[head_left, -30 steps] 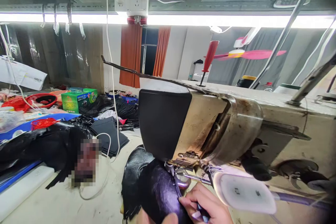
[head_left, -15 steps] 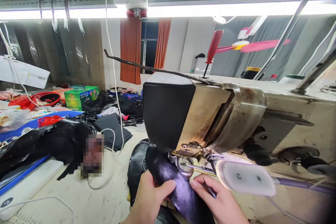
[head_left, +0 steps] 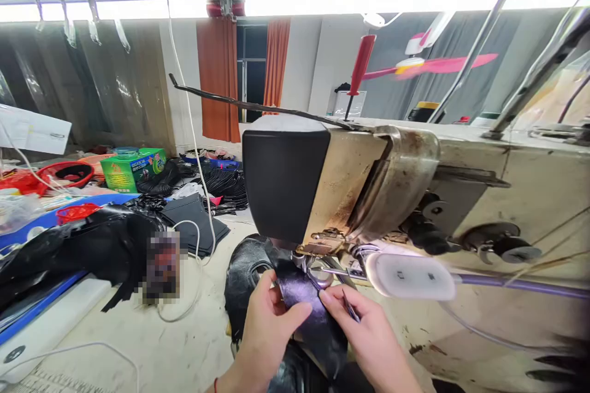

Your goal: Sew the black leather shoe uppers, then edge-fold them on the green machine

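A glossy black leather-like piece (head_left: 302, 295) lies under the needle area of the sewing machine (head_left: 353, 187). My left hand (head_left: 270, 325) grips its left edge, thumb on top and fingers curled behind. On the other side, my right hand (head_left: 366, 319) pinches the right edge close to the presser foot. Tucked in that same hand is a slim dark pointed tool (head_left: 351, 308), its kind partly hidden by the fingers. More black material (head_left: 242, 285), with an opening in it, spreads out left of and beneath the piece. The needle tip cannot be made out.
A lit lamp (head_left: 412, 276) on a purple flexible stem sits right of the needle area. A red-handled screwdriver (head_left: 362, 67) stands atop the machine. On the left lie dark flat sheets (head_left: 196, 224), black material (head_left: 106, 236), a green box (head_left: 133, 169) and a white cable (head_left: 196, 141).
The view has shifted, so the machine sits further left and higher. The black piece has turned slightly between my hands, and the opening in the material behind shows more. Both hands keep their hold.
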The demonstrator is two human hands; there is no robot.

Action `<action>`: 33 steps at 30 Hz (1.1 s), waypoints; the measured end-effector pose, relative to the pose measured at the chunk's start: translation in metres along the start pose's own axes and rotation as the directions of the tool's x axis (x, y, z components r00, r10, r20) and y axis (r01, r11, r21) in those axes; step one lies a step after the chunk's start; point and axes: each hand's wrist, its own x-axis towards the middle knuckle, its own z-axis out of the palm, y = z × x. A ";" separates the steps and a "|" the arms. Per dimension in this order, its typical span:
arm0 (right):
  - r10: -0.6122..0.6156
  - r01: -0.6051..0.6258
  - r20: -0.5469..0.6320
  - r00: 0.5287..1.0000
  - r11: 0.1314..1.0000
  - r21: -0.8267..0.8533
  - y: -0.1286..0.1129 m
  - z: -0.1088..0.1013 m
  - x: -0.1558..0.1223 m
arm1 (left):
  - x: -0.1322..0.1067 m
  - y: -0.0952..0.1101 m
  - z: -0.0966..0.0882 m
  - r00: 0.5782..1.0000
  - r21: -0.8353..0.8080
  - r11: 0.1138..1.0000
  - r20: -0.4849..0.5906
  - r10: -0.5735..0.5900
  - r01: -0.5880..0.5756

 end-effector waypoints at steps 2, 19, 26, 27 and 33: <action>0.004 -0.005 0.024 1.000 1.000 0.012 0.006 0.004 -0.003 | 0.000 0.000 -0.001 1.000 0.036 0.999 -0.028 0.005 -0.004; 0.018 -0.001 -0.063 0.998 0.963 0.271 0.027 0.041 -0.016 | 0.002 0.020 -0.004 0.992 0.267 0.959 0.047 -0.115 0.098; 0.020 0.000 -0.081 0.997 0.968 0.249 0.021 0.045 -0.011 | 0.016 0.025 -0.006 0.996 0.374 0.926 0.043 -0.078 0.056; 0.018 0.004 -0.088 0.996 0.970 0.241 0.020 0.044 -0.011 | 0.018 0.027 -0.006 0.997 0.395 0.917 0.035 -0.074 0.055; 0.029 -0.014 -0.127 0.991 0.993 0.116 0.020 0.028 -0.029 | 0.038 0.039 -0.005 0.997 0.423 0.906 0.054 -0.050 0.023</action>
